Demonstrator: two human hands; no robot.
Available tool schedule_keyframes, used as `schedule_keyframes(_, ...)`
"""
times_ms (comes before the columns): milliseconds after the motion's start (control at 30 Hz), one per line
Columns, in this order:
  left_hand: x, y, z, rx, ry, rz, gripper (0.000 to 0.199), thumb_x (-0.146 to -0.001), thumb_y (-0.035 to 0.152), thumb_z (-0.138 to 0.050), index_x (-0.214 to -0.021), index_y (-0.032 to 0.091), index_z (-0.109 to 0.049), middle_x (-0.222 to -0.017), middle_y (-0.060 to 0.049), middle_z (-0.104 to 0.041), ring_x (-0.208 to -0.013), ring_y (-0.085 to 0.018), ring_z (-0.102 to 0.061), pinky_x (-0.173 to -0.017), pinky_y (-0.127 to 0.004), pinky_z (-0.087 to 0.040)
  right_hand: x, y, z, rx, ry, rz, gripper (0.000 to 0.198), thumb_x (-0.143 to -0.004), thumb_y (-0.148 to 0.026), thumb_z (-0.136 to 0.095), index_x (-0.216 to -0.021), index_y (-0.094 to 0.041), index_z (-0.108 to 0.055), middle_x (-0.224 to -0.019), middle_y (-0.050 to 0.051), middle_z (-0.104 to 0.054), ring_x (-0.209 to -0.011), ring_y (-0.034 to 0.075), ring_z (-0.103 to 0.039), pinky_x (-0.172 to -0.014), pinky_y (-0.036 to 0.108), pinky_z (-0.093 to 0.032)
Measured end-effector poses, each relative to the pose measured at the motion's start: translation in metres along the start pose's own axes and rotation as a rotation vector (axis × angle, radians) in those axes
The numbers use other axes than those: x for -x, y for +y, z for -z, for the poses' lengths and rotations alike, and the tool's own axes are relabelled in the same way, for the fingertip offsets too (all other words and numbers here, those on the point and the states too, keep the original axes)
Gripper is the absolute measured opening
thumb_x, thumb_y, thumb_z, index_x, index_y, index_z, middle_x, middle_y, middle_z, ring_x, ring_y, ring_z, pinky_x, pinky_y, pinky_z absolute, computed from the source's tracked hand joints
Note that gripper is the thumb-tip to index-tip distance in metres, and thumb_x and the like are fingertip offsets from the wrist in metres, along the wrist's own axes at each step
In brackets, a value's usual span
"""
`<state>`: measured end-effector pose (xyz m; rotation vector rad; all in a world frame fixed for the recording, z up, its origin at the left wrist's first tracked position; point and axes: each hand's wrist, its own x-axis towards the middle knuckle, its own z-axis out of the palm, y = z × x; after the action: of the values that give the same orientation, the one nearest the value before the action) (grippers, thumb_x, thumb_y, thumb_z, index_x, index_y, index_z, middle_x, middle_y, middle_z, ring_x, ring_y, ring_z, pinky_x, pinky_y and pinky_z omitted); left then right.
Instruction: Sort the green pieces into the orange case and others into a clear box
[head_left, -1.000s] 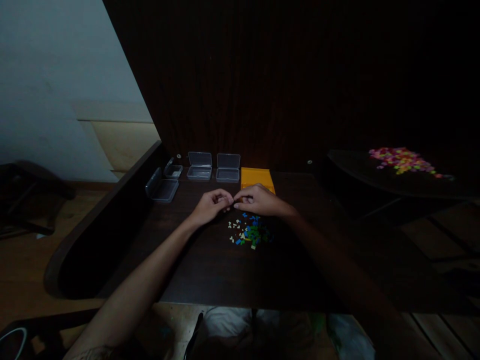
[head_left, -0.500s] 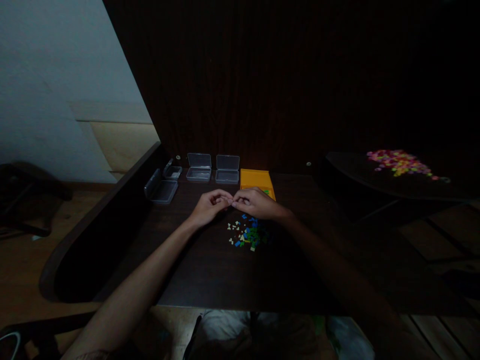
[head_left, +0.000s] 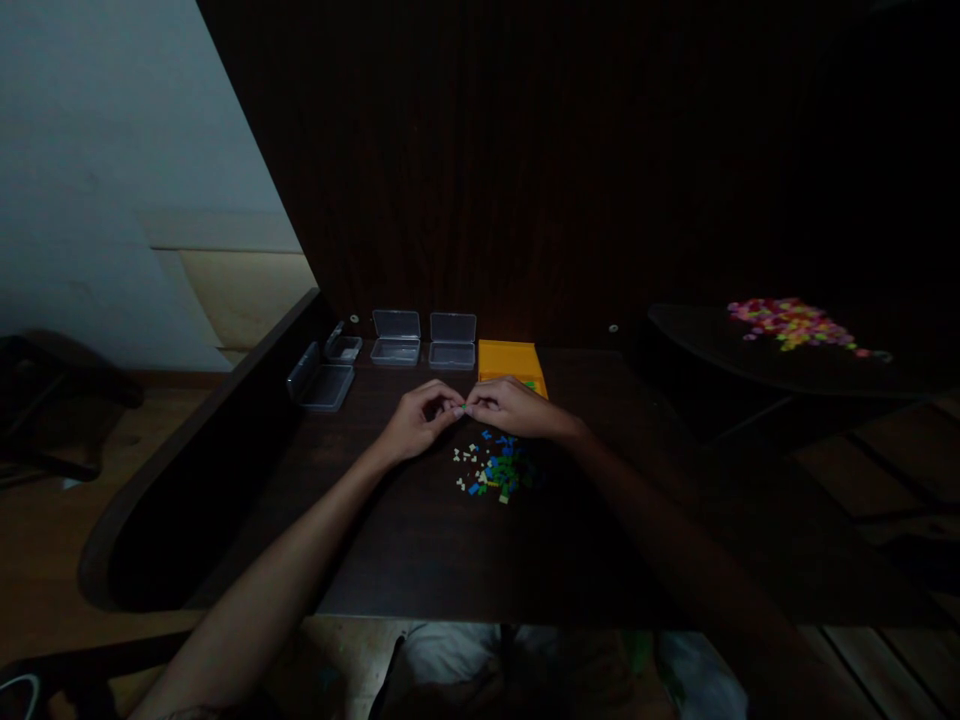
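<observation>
- The left hand (head_left: 420,420) and right hand (head_left: 511,408) meet fingertip to fingertip, both pinched closed around a tiny green piece (head_left: 464,407).
- That piece is above the desk (head_left: 405,550), just beyond a loose pile (head_left: 510,470) of blue, green and cream bits.
- An open yellow box (head_left: 508,357) lies behind the right hand, open clear boxes (head_left: 452,327) left of it.

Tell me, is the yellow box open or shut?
The yellow box is open: its lid is tipped back, and green pieces show inside. The right hand hides part of it.
</observation>
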<state>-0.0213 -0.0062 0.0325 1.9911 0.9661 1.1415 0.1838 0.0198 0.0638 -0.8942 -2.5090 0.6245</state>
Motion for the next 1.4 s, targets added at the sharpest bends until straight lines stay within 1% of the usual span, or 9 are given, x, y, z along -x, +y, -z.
schedule_keyframes(100, 0.000, 0.001, 0.001, -0.061, 0.006, -0.019, 0.014, -0.086, 0.030, -0.064, -0.087, 0.016, -0.067, -0.082, -0.004, -0.062, -0.074, -0.015, -0.055, -0.072, -0.027, -0.044, -0.001, 0.000, -0.001, 0.016, 0.017, 0.009, 0.014, -0.088, -0.018, -0.058, -0.087, -0.013, -0.072, -0.076, 0.003, -0.064, -0.067, 0.012, -0.053, -0.062, 0.023, -0.035)
schedule_keyframes(367, 0.000, 0.000, 0.000, -0.097, 0.019, -0.025, 0.013, -0.086, 0.028, -0.064, -0.085, 0.016, -0.065, -0.083, -0.004, -0.063, -0.079, -0.016, -0.059, -0.076, -0.028, -0.045, 0.000, 0.000, -0.002, 0.030, 0.156, 0.022, 0.008, -0.082, -0.018, -0.067, -0.086, -0.013, -0.072, -0.071, 0.000, -0.058, -0.063, 0.010, -0.051, -0.060, 0.022, -0.034)
schedule_keyframes(700, 0.002, 0.000, -0.003, -0.083, 0.020, 0.008, 0.015, -0.085, 0.030, -0.066, -0.085, 0.016, -0.065, -0.081, -0.003, -0.063, -0.075, -0.015, -0.057, -0.072, -0.027, -0.044, 0.001, 0.002, 0.002, 0.027, 0.131, 0.032, 0.010, -0.082, -0.016, -0.064, -0.084, -0.014, -0.073, -0.072, 0.001, -0.061, -0.062, 0.010, -0.049, -0.060, 0.022, -0.034)
schedule_keyframes(767, 0.002, 0.001, -0.003, -0.092, 0.010, 0.020, 0.016, -0.085, 0.031, -0.066, -0.086, 0.016, -0.065, -0.081, -0.003, -0.062, -0.074, -0.014, -0.056, -0.071, -0.027, -0.044, 0.003, 0.010, 0.011, 0.026, 0.145, 0.053, 0.012, -0.083, -0.017, -0.061, -0.084, -0.014, -0.073, -0.072, 0.002, -0.061, -0.062, 0.011, -0.051, -0.060, 0.022, -0.035)
schedule_keyframes(867, 0.002, 0.003, -0.003, -0.121, -0.029, 0.017, 0.015, -0.086, 0.031, -0.065, -0.086, 0.016, -0.066, -0.083, -0.004, -0.063, -0.075, -0.015, -0.057, -0.072, -0.028, -0.045, 0.010, 0.030, 0.031, 0.043, 0.233, 0.030, 0.016, -0.083, -0.017, -0.059, -0.084, -0.015, -0.075, -0.074, 0.003, -0.062, -0.065, 0.013, -0.052, -0.062, 0.024, -0.037)
schedule_keyframes(933, 0.002, 0.002, -0.003, -0.146, -0.061, 0.007, 0.015, -0.086, 0.030, -0.063, -0.091, 0.016, -0.067, -0.086, -0.004, -0.064, -0.077, -0.016, -0.058, -0.073, -0.028, -0.046, 0.016, 0.046, 0.042, 0.072, 0.290, -0.018, 0.016, -0.081, -0.018, -0.060, -0.080, -0.015, -0.075, -0.072, 0.003, -0.060, -0.065, 0.013, -0.052, -0.061, 0.024, -0.037)
schedule_keyframes(1033, 0.003, 0.000, -0.004, -0.182, -0.100, -0.003, 0.018, -0.087, 0.029, -0.061, -0.100, 0.017, -0.068, -0.088, -0.004, -0.063, -0.080, -0.016, -0.059, -0.073, -0.028, -0.047, 0.024, 0.068, 0.051, 0.093, 0.280, -0.105, 0.015, -0.078, -0.020, -0.063, -0.076, -0.015, -0.076, -0.068, 0.002, -0.055, -0.062, 0.013, -0.050, -0.058, 0.025, -0.037)
schedule_keyframes(1167, 0.004, -0.003, -0.005, -0.188, -0.152, -0.004, 0.016, -0.088, 0.027, -0.060, -0.097, 0.017, -0.069, -0.087, -0.004, -0.063, -0.079, -0.016, -0.060, -0.073, -0.028, -0.047, 0.030, 0.085, 0.049, 0.117, 0.225, -0.167, 0.015, -0.076, -0.018, -0.062, -0.074, -0.014, -0.076, -0.067, 0.002, -0.055, -0.061, 0.013, -0.049, -0.057, 0.024, -0.036)
schedule_keyframes(1400, 0.006, -0.006, -0.007, -0.168, -0.202, -0.010, 0.015, -0.089, 0.027, -0.058, -0.091, 0.017, -0.069, -0.087, -0.005, -0.064, -0.077, -0.015, -0.058, -0.072, -0.028, -0.048, 0.029, 0.095, 0.038, 0.161, 0.151, -0.214, 0.016, -0.074, -0.017, -0.061, -0.074, -0.014, -0.076, -0.066, 0.003, -0.061, -0.059, 0.012, -0.051, -0.057, 0.024, -0.035)
